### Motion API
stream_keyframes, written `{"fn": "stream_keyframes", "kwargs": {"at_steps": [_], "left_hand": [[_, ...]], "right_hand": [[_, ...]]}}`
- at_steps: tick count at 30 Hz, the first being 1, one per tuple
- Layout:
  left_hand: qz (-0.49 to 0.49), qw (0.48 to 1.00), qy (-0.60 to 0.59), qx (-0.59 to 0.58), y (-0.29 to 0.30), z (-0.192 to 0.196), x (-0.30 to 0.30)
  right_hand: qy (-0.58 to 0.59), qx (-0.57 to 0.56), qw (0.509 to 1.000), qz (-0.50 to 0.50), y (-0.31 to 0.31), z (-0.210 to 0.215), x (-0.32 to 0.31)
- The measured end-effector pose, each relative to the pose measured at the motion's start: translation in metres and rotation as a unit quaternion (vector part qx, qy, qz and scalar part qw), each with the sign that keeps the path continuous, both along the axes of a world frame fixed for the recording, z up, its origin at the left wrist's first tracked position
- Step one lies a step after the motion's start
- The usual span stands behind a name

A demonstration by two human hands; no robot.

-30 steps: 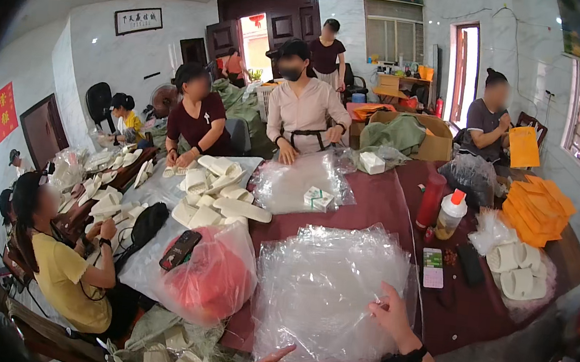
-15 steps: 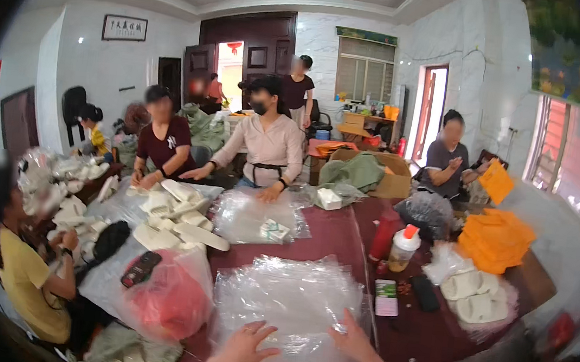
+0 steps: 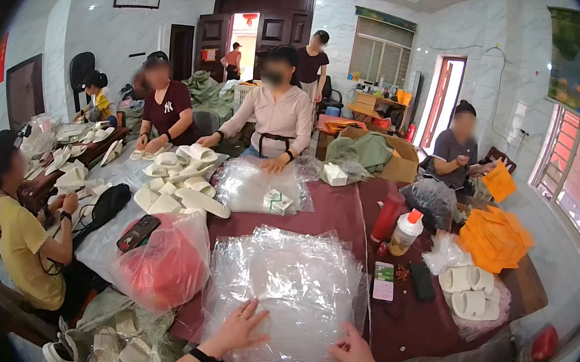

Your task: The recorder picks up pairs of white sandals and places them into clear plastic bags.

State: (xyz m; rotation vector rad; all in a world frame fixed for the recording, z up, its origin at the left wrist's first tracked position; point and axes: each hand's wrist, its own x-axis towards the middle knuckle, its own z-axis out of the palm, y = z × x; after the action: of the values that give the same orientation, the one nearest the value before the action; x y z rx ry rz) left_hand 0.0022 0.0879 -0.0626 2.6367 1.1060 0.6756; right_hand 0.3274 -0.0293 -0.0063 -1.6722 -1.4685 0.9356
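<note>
Head view, looking down over a long surface covered in dark red cloth, with several people seated along its sides. Directly in front of the wearer lay a thick stack of clear plastic bags, spread flat and glossy. The left hand rested on the near edge of the stack, fingers spread wide and flat, holding nothing. The right hand lay palm down at the stack's lower right corner, fingers loosely open, also gripping nothing; whether a fingertip had caught a bag edge could not be told.

Judging by the layout, the work looked barely begun at this spot: no bag was lifted clear of the stack, and none in front of the wearer held anything. White slippers sat in loose piles to the left, well apart from the hands, and a few rolled pairs lay in plastic to the right. A red bundle in a clear sack sat just beside the stack's left edge.
</note>
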Motion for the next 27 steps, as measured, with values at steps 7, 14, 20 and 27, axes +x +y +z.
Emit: {"fn": "stream_keyframes", "kwargs": {"at_steps": [7,14,20,27], "left_hand": [[0.004,1.000,0.008,0.002,0.005,-0.003,0.001],[0.011,1.000,0.004,0.010,0.007,-0.001,-0.004],[0.004,1.000,-0.003,0.005,0.006,-0.009,0.000],[-0.002,1.000,0.005,-0.010,0.006,-0.015,-0.006]], "right_hand": [[-0.133,0.124,0.976,-0.118,-0.003,0.021,0.016],[-0.183,0.296,0.937,0.038,0.037,0.075,-0.074],[-0.338,0.199,0.916,0.083,0.073,0.009,-0.118],[-0.426,0.170,0.883,0.101,0.094,-0.028,-0.111]]}}
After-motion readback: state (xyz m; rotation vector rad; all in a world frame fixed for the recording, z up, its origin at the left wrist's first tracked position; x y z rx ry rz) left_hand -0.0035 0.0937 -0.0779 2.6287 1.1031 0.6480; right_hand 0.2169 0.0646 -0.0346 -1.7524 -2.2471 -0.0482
